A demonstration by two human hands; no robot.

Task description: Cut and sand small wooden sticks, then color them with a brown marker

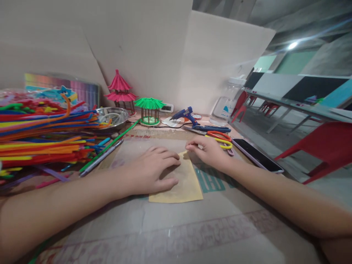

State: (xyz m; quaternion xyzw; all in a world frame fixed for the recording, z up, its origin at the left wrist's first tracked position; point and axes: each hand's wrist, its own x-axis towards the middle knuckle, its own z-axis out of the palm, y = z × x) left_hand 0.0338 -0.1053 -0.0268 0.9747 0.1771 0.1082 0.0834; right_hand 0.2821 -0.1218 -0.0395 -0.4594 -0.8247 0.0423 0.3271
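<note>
A sheet of yellow paper [181, 185] lies on the cardboard-covered tabletop in front of me. My left hand [156, 168] rests palm down over its left part, with thumb and fingers apart. At the paper's top right corner, my right hand [205, 149] has its fingers curled and pressed together in a pinch. Whatever sits between those fingertips, if anything, is too small to make out. Just beyond the right hand lie scissors with orange and yellow handles [220, 136] and dark blue pliers [211, 128].
Bundles of pipe cleaners [41, 150] fill the left side, beside a metal bowl [119, 124] and a pen [101, 158]. Behind stand a pink-roofed pagoda [120, 90], a green-roofed pavilion [150, 103], a blue glue gun [183, 114] and a bottle [224, 106]. A phone [257, 154] lies right.
</note>
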